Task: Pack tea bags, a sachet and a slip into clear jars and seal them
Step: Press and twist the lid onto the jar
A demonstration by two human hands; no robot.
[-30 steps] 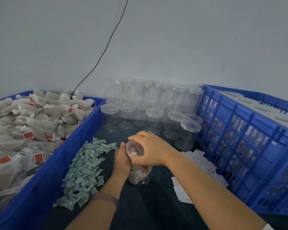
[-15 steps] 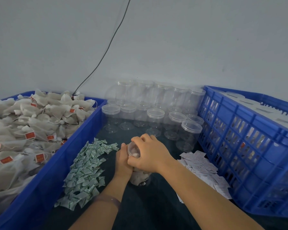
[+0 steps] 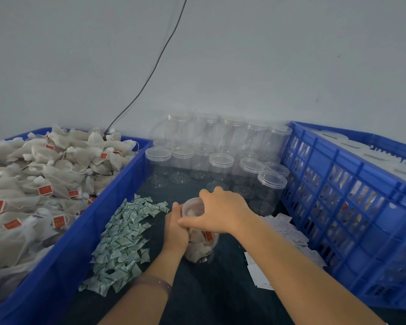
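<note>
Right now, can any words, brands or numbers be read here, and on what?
No text here can be read.
On the red tags of the tea bags: print too blurred.
On the sachets: green print too small.
On the slips: faint marks, unreadable.
On the tag inside the held jar: blurred.
On the empty jars and crates: no text seen.

Packing wkshop: blue crates (image 3: 85, 231) w/ bulk tea bags (image 3: 56, 165), rows of empty jars (image 3: 220, 164)
</note>
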